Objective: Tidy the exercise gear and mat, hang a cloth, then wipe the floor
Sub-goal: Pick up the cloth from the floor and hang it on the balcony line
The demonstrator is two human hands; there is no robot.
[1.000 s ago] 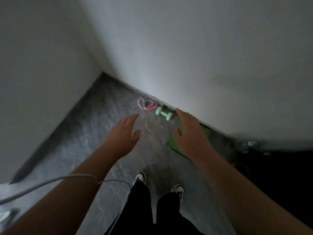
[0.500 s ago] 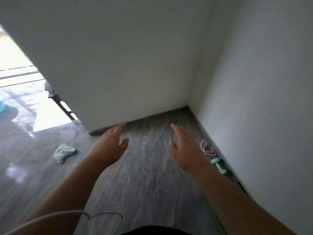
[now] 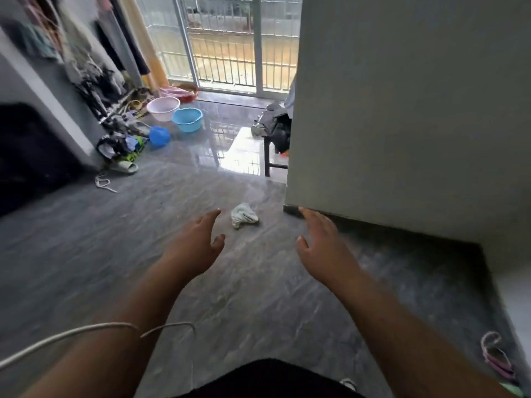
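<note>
Both hands are out in front with nothing in them: the left hand (image 3: 198, 245) has its fingers loosely extended and a little apart, thumb split off below, and the right hand (image 3: 321, 242) is the same, fingers straight and relaxed over bare floor (image 3: 86, 248). Just past the left fingertips, apart from them, the crumpled pale cloth (image 3: 243, 216) lies on the grey tiles near the foot of the wall corner (image 3: 290, 209). At the lower right edge, beside the wall, sits the pink resistance band (image 3: 495, 357), with a sliver of green below it that is probably the dumbbell, though too little shows to be sure. A white cable (image 3: 86, 333) crosses the left forearm; reaching low for the cloth could snag or drag it, and the glossy floor looks slippery underfoot. Compared with half a second ago the view has swung left: the cloth now sits centred between the hands, and the balcony door (image 3: 227, 44) and basins (image 3: 186, 119) have come into sight.
</note>
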